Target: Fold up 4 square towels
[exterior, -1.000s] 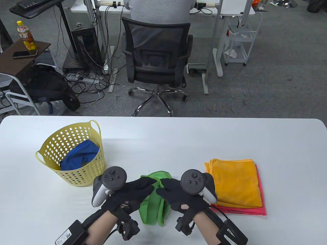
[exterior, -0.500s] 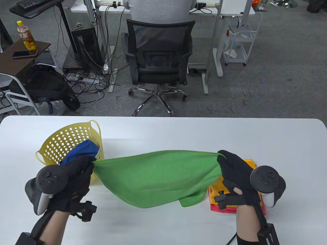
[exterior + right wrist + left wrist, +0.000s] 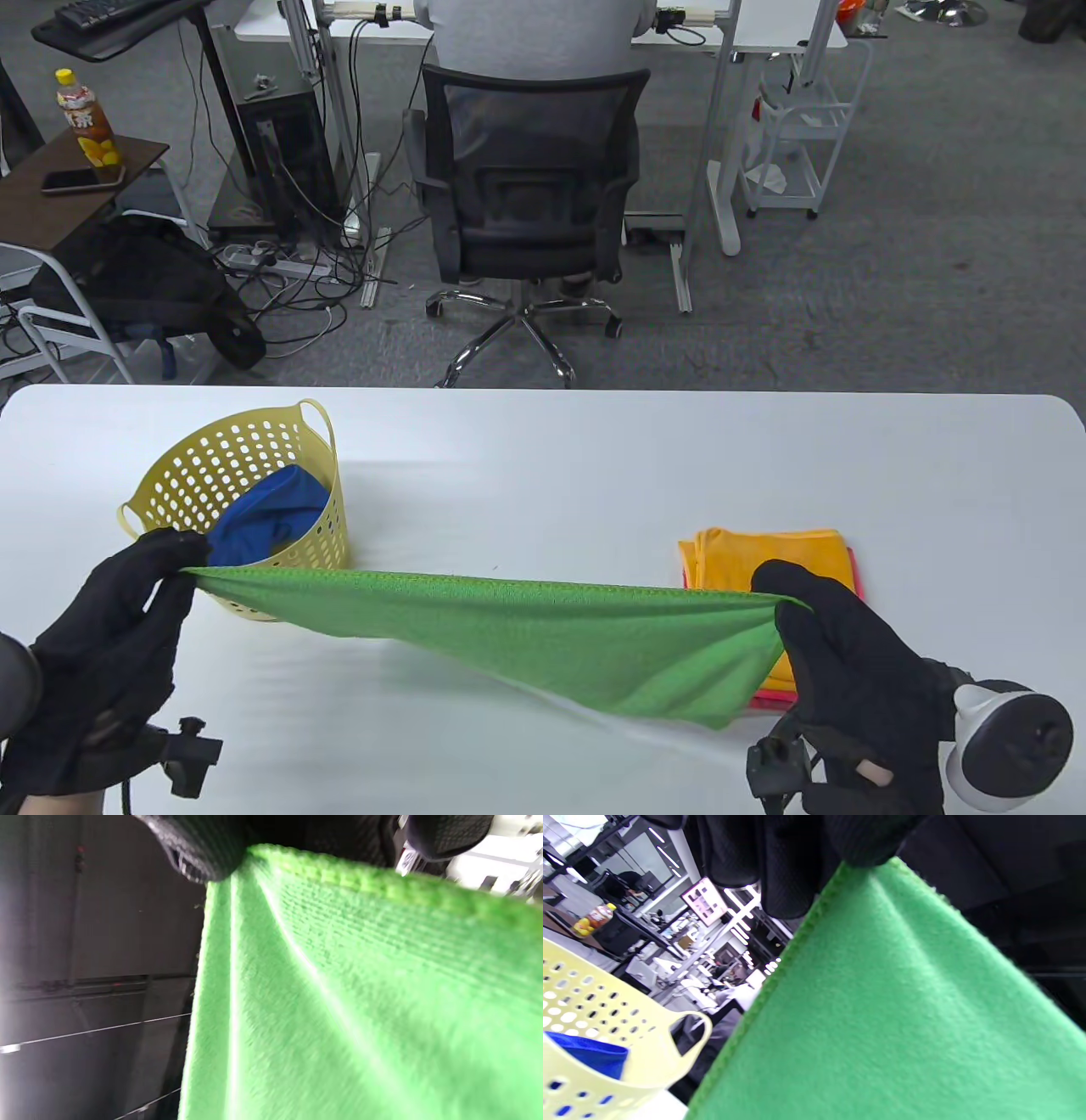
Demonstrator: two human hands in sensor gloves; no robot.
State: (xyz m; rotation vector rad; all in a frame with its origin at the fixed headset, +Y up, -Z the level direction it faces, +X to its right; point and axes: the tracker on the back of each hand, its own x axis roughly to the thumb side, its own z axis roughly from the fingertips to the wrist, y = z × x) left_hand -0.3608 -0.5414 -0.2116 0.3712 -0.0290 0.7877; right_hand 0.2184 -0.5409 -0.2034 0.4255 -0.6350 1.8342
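Note:
A green towel (image 3: pixel 543 628) hangs stretched in the air above the white table (image 3: pixel 594 458). My left hand (image 3: pixel 174 556) pinches its left corner and my right hand (image 3: pixel 776 594) pinches its right corner. The towel fills the left wrist view (image 3: pixel 903 1005) and the right wrist view (image 3: pixel 360 997), held at the top by gloved fingers. A folded orange towel (image 3: pixel 764 552) lies on a folded pink towel (image 3: pixel 772 698) at the right, partly hidden by the green one. A blue towel (image 3: pixel 263 518) sits crumpled in the yellow basket (image 3: pixel 212 458).
The yellow basket stands at the table's left, just behind my left hand; it also shows in the left wrist view (image 3: pixel 606 1001). An office chair (image 3: pixel 526 195) with a seated person stands beyond the far table edge.
The green towel went from bunched between both hands to spread wide. Both hands then moved apart and toward the near edge, pulling the top edge taut.

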